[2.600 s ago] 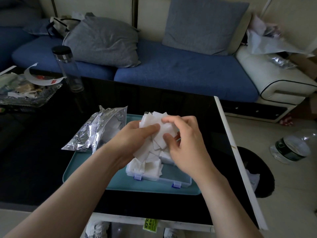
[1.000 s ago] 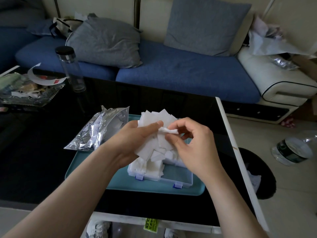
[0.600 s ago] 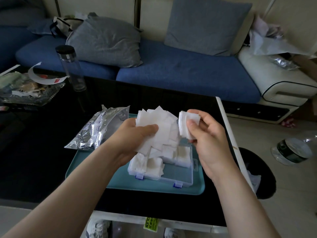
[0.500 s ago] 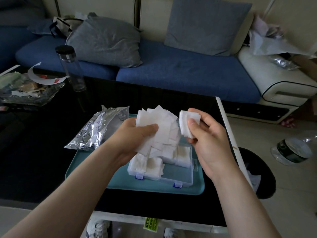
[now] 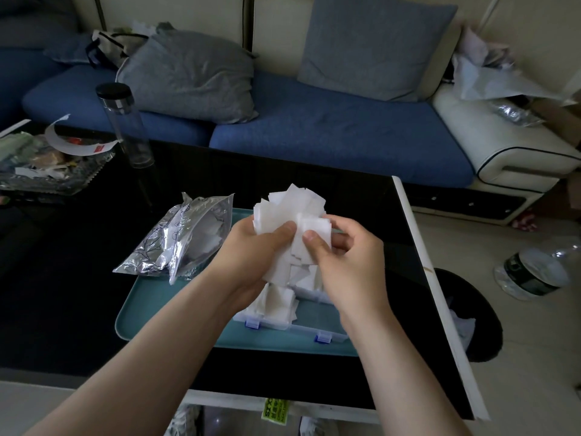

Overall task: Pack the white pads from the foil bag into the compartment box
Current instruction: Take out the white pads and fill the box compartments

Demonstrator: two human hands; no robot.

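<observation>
White pads (image 5: 287, 210) gripped by left hand (image 5: 251, 256) and right hand (image 5: 349, 262).

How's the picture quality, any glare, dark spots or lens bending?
Head view: dim overall; the glossy black table swallows detail, the white square pads in the left hand look nearly blown out, the crinkled silver foil bag glints, and the wide-angle lens bends lines near the edges.

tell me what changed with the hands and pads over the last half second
The right hand moved left, bringing its small stack of pads back against the fanned bundle that the left hand grips; before, it held the stack apart to the right. Its fingers still pinch that stack. The left hand, compartment box, foil bag and teal tray stayed put.
</observation>
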